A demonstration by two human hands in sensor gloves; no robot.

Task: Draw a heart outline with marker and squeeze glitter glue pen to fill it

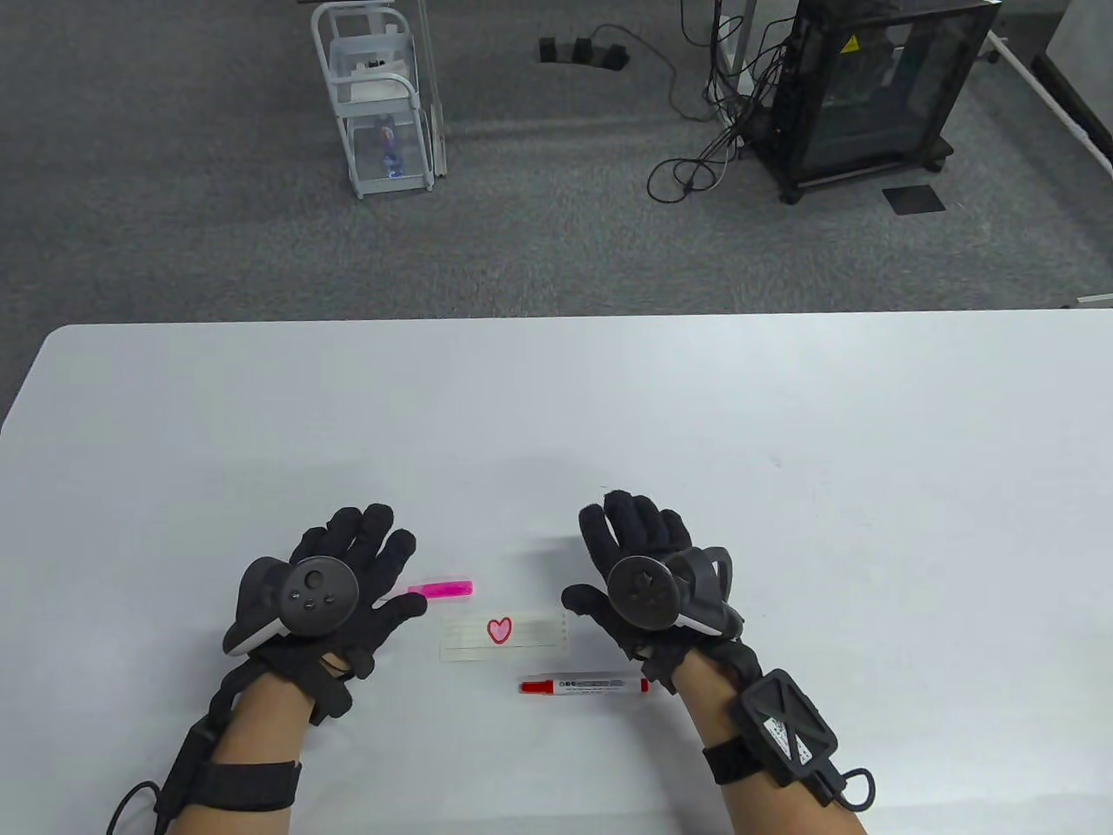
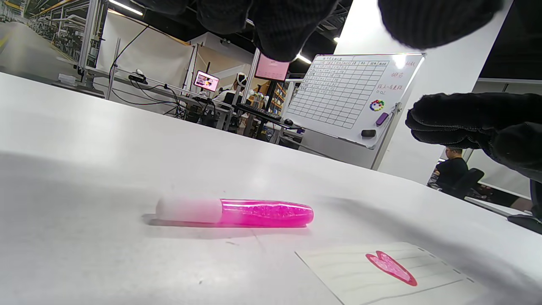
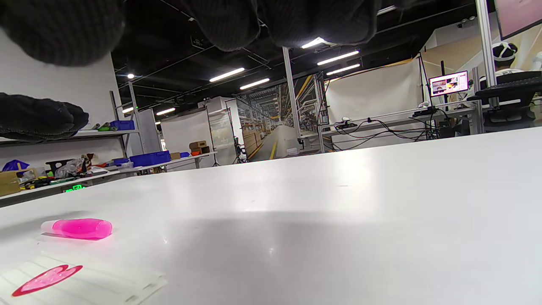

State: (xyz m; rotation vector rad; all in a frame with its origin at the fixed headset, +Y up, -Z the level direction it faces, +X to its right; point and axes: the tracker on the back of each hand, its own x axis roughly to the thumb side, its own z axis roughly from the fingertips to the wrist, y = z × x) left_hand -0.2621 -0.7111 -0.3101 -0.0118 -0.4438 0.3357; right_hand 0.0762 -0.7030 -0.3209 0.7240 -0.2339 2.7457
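Heart drawn on a small lined paper slip that lies flat on the white table; red outline, pink glittery fill visible in the left wrist view and in the right wrist view. All positions below are given relative to the slip. Glitter glue pen lies on its side just beyond the slip's far left corner, not touching it; pink tube end points toward the slip's right, its pale cap end runs under the left hand's fingers in the table view. Left wrist view shows the pen lying free on the table, with the fingers above it and no contact evident. Red marker, capped, lies on its side just on the near side of the slip, parallel to its long edge, red cap to the left; its right end sits beside the right wrist. Left hand is left of the slip, palm down, fingers spread and straight, holding nothing. Right hand is right of the slip, palm down, fingers extended and loosely spread, thumb pointing toward the slip, holding nothing. Neither hand touches the slip or the marker. Beyond the table's far edge, grey carpet, a white wire cart and a black cabinet.
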